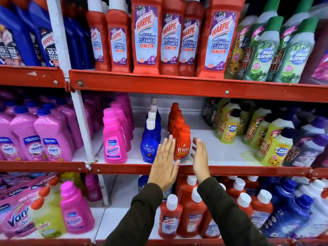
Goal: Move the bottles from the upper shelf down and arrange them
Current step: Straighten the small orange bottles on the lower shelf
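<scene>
Orange Revive bottle (182,148) flanked by open left hand (164,162), right hand (199,157).

You are facing a store rack (195,87) with red metal shelf edges and white boards. A white upright post (79,110) is splitting it into two bays. Even light is falling on the front rows, while the back of each shelf is sitting in shadow.

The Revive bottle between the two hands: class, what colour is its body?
Orange-red, cap included. The head view shows the Revive bottle best.
</scene>
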A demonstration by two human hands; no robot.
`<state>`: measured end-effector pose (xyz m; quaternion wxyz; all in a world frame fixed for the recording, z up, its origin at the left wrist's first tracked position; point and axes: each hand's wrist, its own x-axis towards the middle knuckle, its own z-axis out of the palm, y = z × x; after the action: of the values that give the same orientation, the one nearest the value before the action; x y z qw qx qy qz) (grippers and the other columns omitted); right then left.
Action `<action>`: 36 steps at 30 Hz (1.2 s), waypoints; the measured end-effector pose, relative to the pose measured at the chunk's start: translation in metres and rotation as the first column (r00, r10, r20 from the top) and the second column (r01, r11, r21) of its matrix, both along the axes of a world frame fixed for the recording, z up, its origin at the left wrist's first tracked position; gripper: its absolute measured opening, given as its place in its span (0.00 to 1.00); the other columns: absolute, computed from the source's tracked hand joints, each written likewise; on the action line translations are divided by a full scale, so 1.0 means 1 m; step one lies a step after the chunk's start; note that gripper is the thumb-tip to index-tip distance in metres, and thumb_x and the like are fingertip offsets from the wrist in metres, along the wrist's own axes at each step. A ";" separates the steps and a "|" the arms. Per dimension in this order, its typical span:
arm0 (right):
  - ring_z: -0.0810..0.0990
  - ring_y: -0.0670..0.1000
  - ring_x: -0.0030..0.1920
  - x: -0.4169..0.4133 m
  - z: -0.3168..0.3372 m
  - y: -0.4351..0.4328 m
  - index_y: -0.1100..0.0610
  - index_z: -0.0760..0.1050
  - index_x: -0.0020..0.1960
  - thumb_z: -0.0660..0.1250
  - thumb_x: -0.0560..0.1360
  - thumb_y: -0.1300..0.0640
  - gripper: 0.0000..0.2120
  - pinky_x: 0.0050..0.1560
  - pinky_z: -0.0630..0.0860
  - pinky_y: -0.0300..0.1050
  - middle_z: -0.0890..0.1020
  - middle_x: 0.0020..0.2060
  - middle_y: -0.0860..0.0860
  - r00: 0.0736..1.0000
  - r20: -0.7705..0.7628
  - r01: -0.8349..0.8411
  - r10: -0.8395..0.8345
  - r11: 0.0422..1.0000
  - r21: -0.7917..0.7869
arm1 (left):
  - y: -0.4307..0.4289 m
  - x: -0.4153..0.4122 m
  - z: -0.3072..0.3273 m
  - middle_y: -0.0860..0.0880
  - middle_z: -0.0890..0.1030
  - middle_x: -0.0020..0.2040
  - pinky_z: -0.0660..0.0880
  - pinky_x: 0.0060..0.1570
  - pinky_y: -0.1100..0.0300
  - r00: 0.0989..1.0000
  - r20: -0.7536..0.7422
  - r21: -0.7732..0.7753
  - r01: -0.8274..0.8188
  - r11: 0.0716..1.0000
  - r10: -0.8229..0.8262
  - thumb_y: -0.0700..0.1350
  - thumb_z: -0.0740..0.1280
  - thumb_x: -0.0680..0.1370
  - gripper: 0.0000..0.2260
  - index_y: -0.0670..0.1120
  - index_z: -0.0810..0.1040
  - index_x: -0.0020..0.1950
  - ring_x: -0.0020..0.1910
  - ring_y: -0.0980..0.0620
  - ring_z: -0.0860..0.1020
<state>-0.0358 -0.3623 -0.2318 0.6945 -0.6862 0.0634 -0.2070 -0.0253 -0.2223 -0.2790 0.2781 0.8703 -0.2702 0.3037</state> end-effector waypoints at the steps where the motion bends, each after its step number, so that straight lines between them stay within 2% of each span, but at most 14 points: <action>1: 0.77 0.42 0.63 -0.002 -0.002 0.000 0.51 0.68 0.72 0.49 0.85 0.43 0.22 0.63 0.73 0.39 0.76 0.65 0.48 0.999 -0.033 -0.039 0.041 0.998 0.048 | -0.007 -0.004 0.002 0.56 0.40 0.85 0.44 0.83 0.59 0.994 -0.093 -0.072 0.052 0.996 -0.059 0.54 0.51 0.85 0.30 0.52 0.40 0.84 0.84 0.57 0.42; 4: 0.82 0.28 0.45 -0.007 -0.005 0.004 0.45 0.69 0.66 0.47 0.84 0.41 0.18 0.41 0.76 0.23 0.79 0.52 0.38 0.981 -0.087 -0.164 0.176 0.978 0.127 | -0.027 -0.013 0.009 0.59 0.41 0.85 0.52 0.81 0.56 0.916 -0.355 -0.325 0.064 0.944 -0.185 0.60 0.47 0.85 0.28 0.62 0.36 0.82 0.84 0.59 0.47; 8: 0.81 0.37 0.51 -0.008 -0.005 0.004 0.43 0.71 0.63 0.47 0.84 0.41 0.17 0.42 0.75 0.27 0.80 0.52 0.38 0.963 -0.115 -0.230 0.243 0.966 0.115 | -0.043 -0.013 0.027 0.53 0.53 0.85 0.54 0.82 0.45 0.751 -0.574 -0.605 -0.119 0.787 -0.327 0.68 0.43 0.80 0.33 0.59 0.46 0.84 0.83 0.52 0.55; 10: 0.82 0.35 0.48 -0.008 -0.005 0.004 0.43 0.74 0.58 0.48 0.84 0.42 0.16 0.40 0.76 0.27 0.80 0.50 0.36 0.961 -0.130 -0.231 0.243 0.968 0.098 | -0.047 -0.010 0.032 0.50 0.59 0.84 0.56 0.82 0.44 0.673 -0.635 -0.649 -0.199 0.734 -0.379 0.70 0.43 0.78 0.37 0.54 0.51 0.85 0.82 0.50 0.60; 12: 0.82 0.31 0.46 -0.007 -0.006 0.003 0.42 0.75 0.55 0.49 0.84 0.43 0.15 0.39 0.75 0.26 0.80 0.49 0.35 0.957 -0.140 -0.246 0.253 0.967 0.066 | -0.048 -0.010 0.033 0.49 0.61 0.83 0.57 0.82 0.44 0.656 -0.649 -0.653 -0.220 0.725 -0.386 0.71 0.43 0.76 0.40 0.52 0.52 0.85 0.82 0.50 0.61; 15: 0.80 0.34 0.51 -0.004 -0.010 0.002 0.43 0.71 0.63 0.50 0.84 0.43 0.15 0.43 0.75 0.26 0.80 0.52 0.37 0.951 -0.148 -0.268 0.272 0.962 0.047 | -0.051 -0.011 0.033 0.49 0.59 0.84 0.57 0.82 0.44 0.660 -0.651 -0.652 -0.232 0.722 -0.376 0.72 0.43 0.74 0.43 0.52 0.51 0.85 0.82 0.49 0.60; 19: 0.77 0.38 0.56 -0.005 -0.011 0.001 0.48 0.66 0.74 0.51 0.84 0.43 0.21 0.56 0.71 0.34 0.77 0.62 0.46 0.948 -0.146 -0.280 0.283 0.959 0.043 | -0.050 -0.008 0.031 0.50 0.58 0.84 0.56 0.82 0.44 0.657 -0.657 -0.641 -0.229 0.733 -0.369 0.70 0.43 0.77 0.39 0.53 0.50 0.85 0.82 0.50 0.59; 25: 0.69 0.37 0.64 -0.014 -0.005 0.002 0.44 0.56 0.79 0.49 0.83 0.38 0.26 0.64 0.64 0.33 0.67 0.69 0.40 0.963 -0.120 -0.251 0.241 0.965 -0.075 | -0.049 -0.012 0.028 0.53 0.54 0.85 0.54 0.82 0.45 0.733 -0.574 -0.667 -0.160 0.728 -0.365 0.70 0.43 0.78 0.37 0.56 0.46 0.85 0.83 0.52 0.56; 27: 0.62 0.39 0.69 -0.019 -0.006 0.003 0.43 0.55 0.79 0.49 0.82 0.38 0.27 0.69 0.58 0.37 0.63 0.70 0.39 0.983 -0.044 -0.184 0.179 0.973 -0.140 | -0.048 -0.017 0.025 0.58 0.57 0.83 0.57 0.81 0.52 0.802 -0.491 -0.694 -0.123 0.710 -0.341 0.67 0.44 0.81 0.30 0.60 0.51 0.83 0.81 0.59 0.58; 29: 0.62 0.39 0.71 -0.024 -0.009 0.008 0.42 0.59 0.77 0.50 0.81 0.36 0.26 0.69 0.56 0.32 0.65 0.71 0.41 0.992 0.036 -0.114 0.122 0.977 -0.181 | -0.045 -0.024 0.021 0.67 0.63 0.77 0.61 0.76 0.63 0.883 -0.382 -0.722 -0.101 0.685 -0.272 0.63 0.47 0.84 0.22 0.65 0.58 0.78 0.75 0.70 0.62; 30: 0.63 0.37 0.70 -0.028 -0.009 0.011 0.42 0.62 0.75 0.50 0.81 0.36 0.25 0.66 0.56 0.26 0.66 0.69 0.42 0.992 0.076 -0.086 0.102 0.978 -0.192 | -0.042 -0.027 0.019 0.67 0.66 0.75 0.63 0.73 0.65 0.916 -0.337 -0.735 -0.111 0.669 -0.217 0.61 0.48 0.84 0.20 0.64 0.62 0.77 0.74 0.71 0.64; 32: 0.66 0.36 0.70 -0.032 -0.010 0.018 0.44 0.67 0.73 0.51 0.81 0.40 0.23 0.62 0.62 0.20 0.68 0.67 0.43 0.986 0.143 -0.065 0.091 0.983 -0.173 | -0.036 -0.031 0.017 0.59 0.71 0.75 0.65 0.74 0.62 0.959 -0.254 -0.755 -0.118 0.645 -0.122 0.58 0.49 0.85 0.21 0.58 0.69 0.76 0.75 0.62 0.67; 34: 0.68 0.41 0.71 -0.034 -0.008 0.027 0.47 0.67 0.74 0.54 0.83 0.48 0.20 0.66 0.65 0.26 0.70 0.69 0.43 0.979 0.169 -0.081 0.110 0.981 -0.174 | -0.027 -0.032 0.019 0.58 0.72 0.74 0.64 0.75 0.61 0.984 -0.174 -0.757 -0.109 0.644 -0.038 0.56 0.49 0.85 0.20 0.57 0.69 0.75 0.75 0.57 0.68; 36: 0.68 0.42 0.72 -0.035 -0.006 0.040 0.47 0.65 0.75 0.53 0.85 0.49 0.19 0.72 0.65 0.36 0.69 0.70 0.41 0.977 0.127 -0.155 0.174 0.978 -0.141 | -0.018 -0.030 0.024 0.61 0.71 0.73 0.62 0.75 0.65 0.991 -0.136 -0.774 -0.118 0.622 0.018 0.54 0.49 0.85 0.19 0.57 0.69 0.75 0.75 0.59 0.68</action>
<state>-0.0704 -0.3227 -0.2380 0.6655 -0.7170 -0.0559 -0.1997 -0.0556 -0.2399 -0.2548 0.6308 0.6896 -0.0625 0.3503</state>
